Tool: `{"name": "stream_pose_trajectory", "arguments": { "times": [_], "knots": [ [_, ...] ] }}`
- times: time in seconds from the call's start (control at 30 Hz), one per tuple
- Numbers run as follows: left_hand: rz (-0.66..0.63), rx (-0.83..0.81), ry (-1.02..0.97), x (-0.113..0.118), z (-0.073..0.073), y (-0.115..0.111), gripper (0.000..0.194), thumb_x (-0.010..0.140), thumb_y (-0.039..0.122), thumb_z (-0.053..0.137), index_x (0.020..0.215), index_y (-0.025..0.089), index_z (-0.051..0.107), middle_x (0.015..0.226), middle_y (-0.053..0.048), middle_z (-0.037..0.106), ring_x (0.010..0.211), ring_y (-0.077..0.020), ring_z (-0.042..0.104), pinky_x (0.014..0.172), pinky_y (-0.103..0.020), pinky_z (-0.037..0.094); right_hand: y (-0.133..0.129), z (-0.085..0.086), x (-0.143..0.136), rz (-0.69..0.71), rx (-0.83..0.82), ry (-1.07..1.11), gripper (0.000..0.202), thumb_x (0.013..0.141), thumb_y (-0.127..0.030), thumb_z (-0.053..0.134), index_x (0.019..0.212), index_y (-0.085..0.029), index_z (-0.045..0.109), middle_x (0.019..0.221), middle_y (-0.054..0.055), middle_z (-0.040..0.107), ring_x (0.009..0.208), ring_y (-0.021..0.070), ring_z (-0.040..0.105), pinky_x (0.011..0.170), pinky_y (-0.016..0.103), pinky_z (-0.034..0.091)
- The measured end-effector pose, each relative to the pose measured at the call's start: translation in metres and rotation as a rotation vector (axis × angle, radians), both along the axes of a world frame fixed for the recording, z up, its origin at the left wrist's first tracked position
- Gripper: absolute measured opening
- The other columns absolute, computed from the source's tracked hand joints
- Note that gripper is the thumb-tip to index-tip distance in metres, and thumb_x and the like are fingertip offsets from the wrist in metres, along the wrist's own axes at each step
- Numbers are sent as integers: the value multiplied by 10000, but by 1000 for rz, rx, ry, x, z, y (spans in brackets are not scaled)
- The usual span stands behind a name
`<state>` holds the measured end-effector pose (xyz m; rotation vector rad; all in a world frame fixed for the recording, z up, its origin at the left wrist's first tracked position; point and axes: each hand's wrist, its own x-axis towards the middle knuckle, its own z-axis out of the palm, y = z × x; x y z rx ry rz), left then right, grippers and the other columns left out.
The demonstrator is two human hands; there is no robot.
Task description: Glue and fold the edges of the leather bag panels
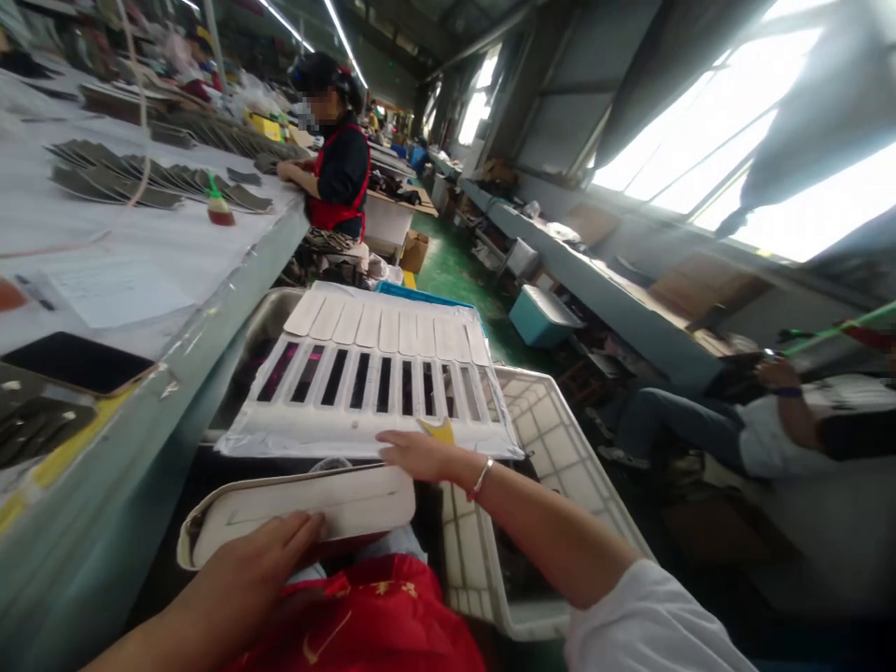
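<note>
A long cream piece with rounded ends (315,504) lies across my lap, a thin line running along its top face. My left hand (262,560) grips its near side, fingers together on top. Past the piece's right end, my right hand (418,455) is closed at the near edge of a white slotted board (294,427); what its fingertips hold, if anything, is too small to tell. A yellow pointed thing (439,430) shows just behind that hand. Cream strips with rounded ends (378,327) lie side by side on the board's far half.
A white plastic crate (553,420) stands at right of the board. On the left is a worktable (231,271) with a phone (77,362), grey pieces and a green-tipped bottle (219,207). A person in a red apron (343,177) stands beyond; another person sits at right.
</note>
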<state>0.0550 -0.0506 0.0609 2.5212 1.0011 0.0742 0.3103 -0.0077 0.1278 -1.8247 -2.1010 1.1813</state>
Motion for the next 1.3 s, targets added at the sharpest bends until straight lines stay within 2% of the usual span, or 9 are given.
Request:
{"name": "stream_pose_trajectory", "arguments": {
  "times": [0.03,0.1,0.23,0.4,0.6,0.73,0.9,1.07,1.3],
  "knots": [
    [-14,2,22,4,1,2,636,774,614,475,1295,250,493,1283,-140,543,1103,-353,548,879,-455,487,-3,-1,12,-90,-50,10,271,823,-178,523,1043,-38,594,705,6,686,561,103,619,599,236,538],
    [-69,-5,63,18,7,6,709,771,590,499,1387,278,338,1356,-143,471,1093,-364,554,862,-483,487,-12,-7,31,-150,-251,94,326,839,-60,441,1153,-22,520,621,-1,668,480,100,604,521,236,534],
    [-206,-10,111,43,12,13,824,747,483,586,1429,331,149,1417,-142,385,893,-346,640,752,-499,516,-32,-26,47,-241,-610,272,395,856,-201,506,1242,-159,437,546,-30,604,415,97,563,444,207,506],
    [-233,-25,36,43,4,28,783,732,430,617,1412,326,244,1410,-112,373,995,-306,605,859,-446,486,-38,-42,43,-228,-564,288,369,821,-344,555,1138,-159,522,562,-29,560,417,96,535,417,195,472],
    [-293,-100,26,42,6,40,687,727,361,618,1361,326,356,1317,-96,435,1026,-278,587,892,-412,470,-37,-30,39,-136,-323,285,463,728,-52,485,1167,-180,548,500,-58,487,396,77,451,356,148,350],
    [-293,-108,77,49,6,42,722,687,328,635,1358,292,369,1320,-113,428,984,-297,604,863,-432,489,-38,-24,40,-222,-364,319,558,710,-12,445,1237,-182,512,461,-74,468,360,64,413,339,142,304],
    [-296,-49,201,60,4,33,594,792,222,459,1376,186,357,1378,-185,394,892,-300,641,791,-457,522,-34,-36,40,-317,-329,364,616,669,-13,459,1272,-143,480,413,-86,463,331,66,395,321,141,287],
    [-312,22,355,65,8,24,683,730,48,371,1402,149,304,1383,-210,399,859,-304,646,735,-474,537,-39,-46,40,-416,-357,510,657,679,-44,465,1330,-101,396,389,-95,450,309,67,372,311,148,282],
    [-361,-151,243,60,13,43,717,683,172,533,1376,172,350,1401,-189,373,998,-326,610,860,-470,501,-44,-42,35,-421,-172,460,609,706,-66,471,1301,-188,440,414,-106,430,334,50,366,341,138,290]
  ]
}}
